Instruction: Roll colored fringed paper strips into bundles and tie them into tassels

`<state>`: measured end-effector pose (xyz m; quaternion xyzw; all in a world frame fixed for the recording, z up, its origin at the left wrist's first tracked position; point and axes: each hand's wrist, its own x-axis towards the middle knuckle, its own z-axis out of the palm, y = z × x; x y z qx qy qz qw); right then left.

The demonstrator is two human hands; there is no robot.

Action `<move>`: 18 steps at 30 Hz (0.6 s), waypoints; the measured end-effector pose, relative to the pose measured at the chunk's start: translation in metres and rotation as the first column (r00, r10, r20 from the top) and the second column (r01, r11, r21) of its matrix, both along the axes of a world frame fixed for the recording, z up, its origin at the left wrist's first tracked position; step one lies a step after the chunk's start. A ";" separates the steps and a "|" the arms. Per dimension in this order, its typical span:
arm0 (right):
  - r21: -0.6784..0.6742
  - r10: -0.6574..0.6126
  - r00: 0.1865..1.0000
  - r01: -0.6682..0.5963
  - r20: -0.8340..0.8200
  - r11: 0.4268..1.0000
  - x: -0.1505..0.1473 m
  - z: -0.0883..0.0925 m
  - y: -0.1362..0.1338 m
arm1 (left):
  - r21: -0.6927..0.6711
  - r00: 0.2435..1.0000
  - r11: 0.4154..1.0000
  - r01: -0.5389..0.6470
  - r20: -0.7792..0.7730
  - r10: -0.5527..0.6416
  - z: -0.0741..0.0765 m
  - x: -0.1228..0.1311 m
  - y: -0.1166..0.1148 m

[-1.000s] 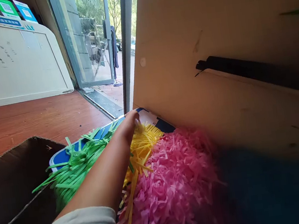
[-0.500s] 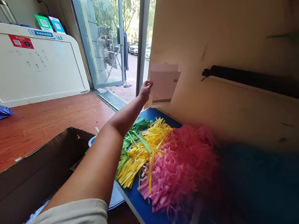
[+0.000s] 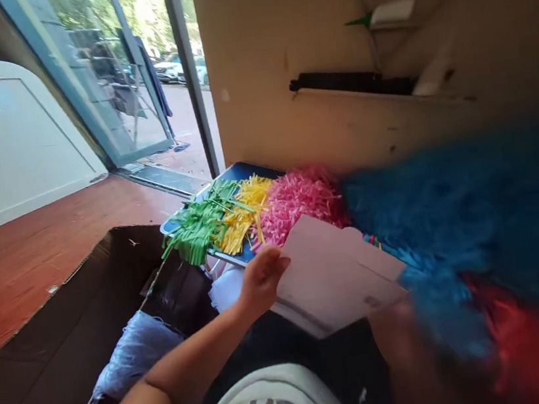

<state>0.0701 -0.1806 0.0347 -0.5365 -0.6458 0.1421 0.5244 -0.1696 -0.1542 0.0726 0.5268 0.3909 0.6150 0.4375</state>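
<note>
1. Left hand [image 3: 263, 281] is spreading open, just beside the edge of the pale paper sheets [image 3: 338, 272].
2. Right hand [image 3: 403, 350] is blurring behind blue paper fringe [image 3: 450, 218]; its grip cannot be told.
3. Cardboard box [image 3: 67, 361] is holding a dark bag [image 3: 178, 300] and pale blue fabric [image 3: 135, 352].

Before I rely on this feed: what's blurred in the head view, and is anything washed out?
Head view: the blue paper shreds and right hand at lower right are heavily blurred; the left hand and green shreds look fairly sharp; the outdoors through the glass door is bright, slightly washed out.
</note>
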 end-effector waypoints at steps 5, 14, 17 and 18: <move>-0.102 -0.166 0.977 0.153 -0.135 0.983 0.011 -0.001 -0.007 | 0.365 0.856 0.905 -0.217 -0.374 0.356 -0.020 0.019 -0.012; -0.250 -0.075 0.972 0.017 -0.221 0.968 0.000 -0.016 -0.021 | 0.226 0.481 0.929 0.292 -0.874 0.062 0.008 0.050 0.005; -0.161 -0.164 0.984 0.151 -0.067 0.975 -0.006 -0.019 -0.032 | 0.089 0.486 0.917 0.388 -0.865 -0.122 0.007 0.050 0.010; -0.078 -0.229 0.973 0.228 -0.002 0.970 -0.007 -0.018 -0.036 | 0.072 0.504 0.918 0.389 -0.851 -0.147 0.006 0.050 0.009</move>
